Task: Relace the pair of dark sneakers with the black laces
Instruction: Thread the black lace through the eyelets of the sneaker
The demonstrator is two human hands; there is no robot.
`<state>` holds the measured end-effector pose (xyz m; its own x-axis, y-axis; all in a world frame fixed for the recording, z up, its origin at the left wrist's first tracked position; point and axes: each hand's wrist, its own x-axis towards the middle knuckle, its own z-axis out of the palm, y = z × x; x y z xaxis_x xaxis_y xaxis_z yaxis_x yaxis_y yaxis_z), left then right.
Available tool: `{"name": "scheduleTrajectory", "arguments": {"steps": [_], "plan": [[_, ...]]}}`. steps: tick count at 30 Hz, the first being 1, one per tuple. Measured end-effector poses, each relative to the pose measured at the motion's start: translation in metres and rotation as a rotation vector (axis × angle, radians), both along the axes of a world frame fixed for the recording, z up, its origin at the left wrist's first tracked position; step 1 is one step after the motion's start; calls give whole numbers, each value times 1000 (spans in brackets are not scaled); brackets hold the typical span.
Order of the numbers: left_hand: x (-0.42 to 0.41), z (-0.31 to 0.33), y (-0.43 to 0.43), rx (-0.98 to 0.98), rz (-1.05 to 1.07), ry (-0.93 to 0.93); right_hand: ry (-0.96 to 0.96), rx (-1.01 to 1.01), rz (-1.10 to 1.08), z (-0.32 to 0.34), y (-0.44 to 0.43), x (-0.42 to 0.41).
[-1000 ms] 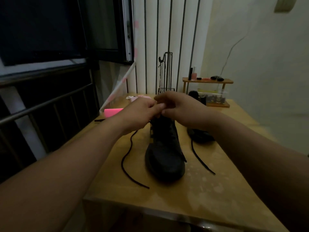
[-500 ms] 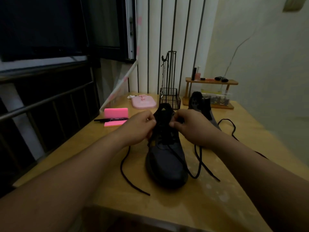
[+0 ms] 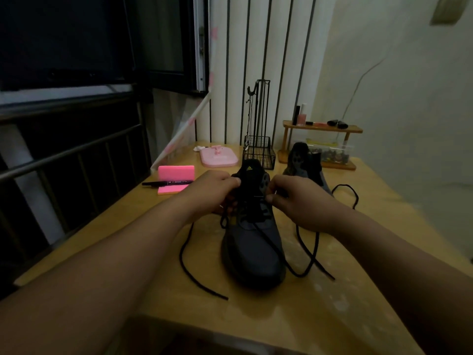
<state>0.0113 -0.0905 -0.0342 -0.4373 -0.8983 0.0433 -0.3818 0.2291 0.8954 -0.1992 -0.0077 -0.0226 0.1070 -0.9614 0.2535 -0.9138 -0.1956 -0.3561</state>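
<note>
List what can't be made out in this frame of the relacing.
1. Head view: near sneaker's upper eyelets, covered by the left hand and right hand, both gripping the black lace.
2. Head view: much of the second sneaker, behind the right hand.
3. Head view: contents of the clear box, too small and dim.
</note>
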Motion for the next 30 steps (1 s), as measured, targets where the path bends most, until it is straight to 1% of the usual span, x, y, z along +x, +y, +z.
{"name": "scheduleTrajectory", "arguments": {"steps": [2, 6, 8, 15, 23, 29, 30], "plan": [[6, -4, 0, 31, -25, 54, -10, -35, -10, 0, -1, 1], [15, -15, -2, 48, -85, 119, -139, -102, 1, 1, -6, 12], [17, -18, -4, 48, -97, 139, -164, -128, 11, 1, -12, 20], [19, -21, -9, 42, -122, 168, 23, -205, -11, 1, -31, 38], [19, -20, -5, 19, -130, 166, 81, -179, 21, 2, -37, 41], [18, -25, -7, 116, -152, 221, 107, -112, -1, 12, -40, 45], [16, -28, -8, 136, -142, 266, 94, -82, -6, 14, -38, 45]]}}
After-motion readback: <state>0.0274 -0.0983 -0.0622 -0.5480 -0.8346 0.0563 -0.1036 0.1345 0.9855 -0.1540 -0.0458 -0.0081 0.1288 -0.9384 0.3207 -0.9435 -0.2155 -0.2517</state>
